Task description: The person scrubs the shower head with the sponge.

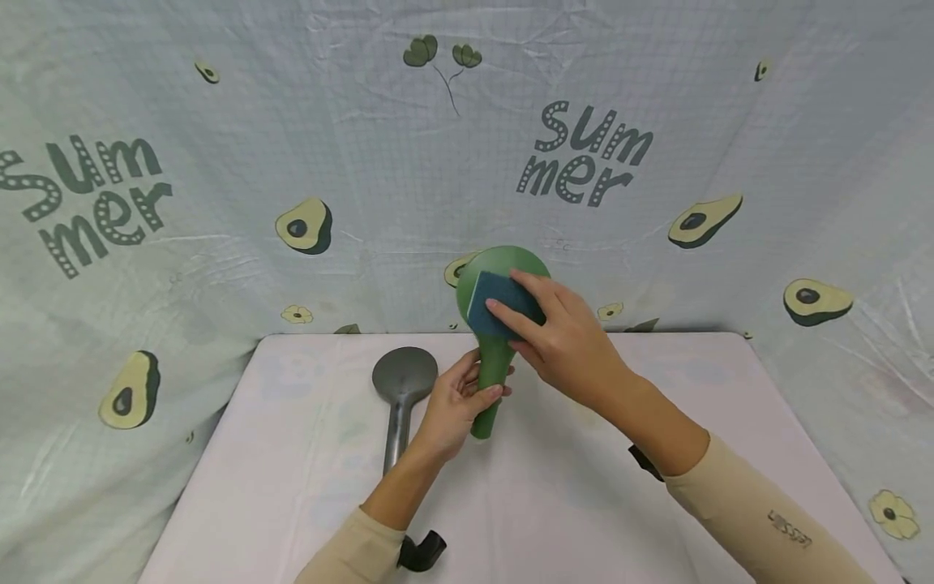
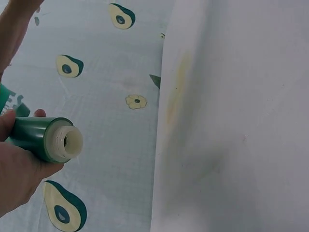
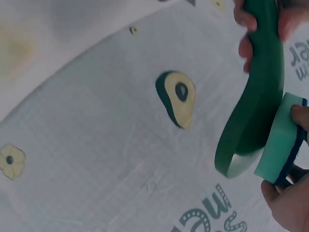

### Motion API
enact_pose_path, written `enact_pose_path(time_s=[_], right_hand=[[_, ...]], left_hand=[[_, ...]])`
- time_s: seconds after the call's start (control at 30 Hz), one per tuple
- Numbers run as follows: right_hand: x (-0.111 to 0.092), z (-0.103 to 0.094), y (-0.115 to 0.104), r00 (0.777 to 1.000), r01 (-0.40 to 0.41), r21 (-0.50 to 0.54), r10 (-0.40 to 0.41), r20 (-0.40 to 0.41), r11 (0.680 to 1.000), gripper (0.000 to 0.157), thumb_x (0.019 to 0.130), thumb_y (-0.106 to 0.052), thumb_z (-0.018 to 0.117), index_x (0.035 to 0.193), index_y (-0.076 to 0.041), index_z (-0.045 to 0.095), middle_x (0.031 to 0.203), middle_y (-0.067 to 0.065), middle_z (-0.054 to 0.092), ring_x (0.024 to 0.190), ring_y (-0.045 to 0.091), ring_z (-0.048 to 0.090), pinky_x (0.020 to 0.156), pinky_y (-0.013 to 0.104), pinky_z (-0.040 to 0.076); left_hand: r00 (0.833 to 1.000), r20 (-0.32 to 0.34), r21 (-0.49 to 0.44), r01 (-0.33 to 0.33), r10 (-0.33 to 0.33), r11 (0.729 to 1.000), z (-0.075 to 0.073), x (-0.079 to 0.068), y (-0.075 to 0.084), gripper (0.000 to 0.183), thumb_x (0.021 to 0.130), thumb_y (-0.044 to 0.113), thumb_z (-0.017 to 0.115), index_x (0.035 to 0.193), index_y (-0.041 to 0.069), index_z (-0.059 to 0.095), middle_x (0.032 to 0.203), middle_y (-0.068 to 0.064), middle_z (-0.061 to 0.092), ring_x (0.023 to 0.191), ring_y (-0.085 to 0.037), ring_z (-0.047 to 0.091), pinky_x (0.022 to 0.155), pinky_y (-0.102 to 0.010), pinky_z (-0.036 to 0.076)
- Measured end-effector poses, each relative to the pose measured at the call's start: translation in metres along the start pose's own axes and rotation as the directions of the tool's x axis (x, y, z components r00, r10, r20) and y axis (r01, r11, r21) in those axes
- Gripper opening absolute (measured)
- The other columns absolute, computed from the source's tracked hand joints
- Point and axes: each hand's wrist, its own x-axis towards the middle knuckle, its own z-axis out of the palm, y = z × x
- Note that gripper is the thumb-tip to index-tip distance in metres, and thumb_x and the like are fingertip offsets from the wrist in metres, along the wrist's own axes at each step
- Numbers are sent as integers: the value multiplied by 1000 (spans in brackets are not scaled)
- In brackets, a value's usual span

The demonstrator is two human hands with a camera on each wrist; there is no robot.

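My left hand [image 1: 451, 412] grips the handle of a green shower head [image 1: 507, 259], held up tilted over the far part of the table. Fingers and thumb wrap the handle; its pale threaded end [image 2: 67, 142] shows in the left wrist view. With my right hand [image 1: 576, 345] I hold a sponge [image 1: 490, 288] against the round head. The sponge has a dark blue face and a light green body [image 3: 277, 137], pinched between thumb and fingers in the right wrist view. Part of the head is hidden behind the sponge and right hand.
A grey shower head [image 1: 404, 375] lies on the pale table [image 1: 306, 454] left of my left forearm, its lower handle hidden. A black curved piece [image 1: 423, 553] lies near the left sleeve. Another dark object [image 1: 644, 462] is partly covered by the right forearm. Patterned cloth [image 1: 365, 162] hangs behind.
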Motion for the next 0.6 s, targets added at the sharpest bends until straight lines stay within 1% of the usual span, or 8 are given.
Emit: enact_pose_path(time_s=[0.1, 0.17, 0.2, 0.3, 0.37, 0.4, 0.47, 0.6], right_hand=[[16, -5, 12, 998, -54, 28, 54, -13, 998, 60, 91, -21, 81, 147, -19, 59, 154, 26, 44, 132, 48, 51, 109, 62, 47], [24, -10, 21, 995, -100, 50, 101, -15, 994, 58, 93, -21, 79, 147, -18, 59, 154, 27, 44, 134, 49, 50, 110, 62, 44], [28, -11, 26, 992, -125, 63, 126, -12, 990, 57, 94, -22, 78, 147, -18, 58, 155, 27, 43, 135, 49, 48, 111, 62, 44], [36, -16, 37, 981, -193, 109, 194, 4, 975, 56, 95, -21, 76, 148, -17, 58, 157, 25, 41, 138, 48, 45, 114, 62, 41], [39, -17, 40, 978, -209, 129, 210, 9, 969, 55, 95, -20, 76, 147, -16, 58, 158, 25, 40, 140, 48, 44, 114, 62, 40], [39, -17, 40, 979, -203, 135, 204, 7, 970, 55, 95, -19, 77, 147, -16, 59, 158, 25, 40, 140, 48, 44, 114, 62, 40], [38, -17, 37, 986, -162, 139, 164, 2, 977, 55, 94, -19, 78, 146, -16, 59, 157, 26, 41, 139, 48, 45, 114, 61, 41], [29, -8, 20, 1000, -29, 101, 29, -1, 994, 58, 91, -20, 81, 146, -17, 60, 154, 26, 45, 135, 46, 50, 112, 60, 44]], left_hand=[[1000, -1, 6, -7, 7, 1000, 0, 0, 1, 61, 100, -6, 61, 157, 2, 40, 137, -32, 60, 108, -32, 72, 98, -28, 57], [1000, 2, 11, -3, 3, 1000, 2, -1, 2, 62, 100, -6, 61, 157, 3, 39, 137, -32, 60, 111, -40, 70, 98, -29, 57], [1000, 1, 14, 4, -5, 1000, 2, -1, 3, 63, 99, -6, 61, 157, 4, 39, 137, -31, 61, 111, -42, 69, 98, -29, 57], [1000, 4, 42, 19, -19, 999, 4, -2, 4, 64, 98, -6, 63, 157, 3, 40, 137, -31, 61, 111, -39, 70, 98, -30, 57], [1000, 7, 58, 27, -28, 998, 4, -3, 5, 64, 98, -6, 64, 157, 4, 40, 137, -30, 62, 110, -34, 72, 99, -31, 58], [1000, 5, 69, 29, -30, 997, 3, -4, 5, 64, 98, -6, 64, 157, 4, 41, 137, -29, 62, 108, -30, 73, 99, -31, 58], [1000, 3, 82, 28, -29, 996, 3, -4, 5, 64, 98, -6, 64, 157, 5, 41, 137, -28, 63, 108, -27, 73, 99, -31, 58], [1000, 0, 108, 28, -28, 994, 0, -3, 5, 63, 99, -4, 63, 157, 7, 41, 136, -25, 64, 108, -27, 73, 97, -31, 58]])
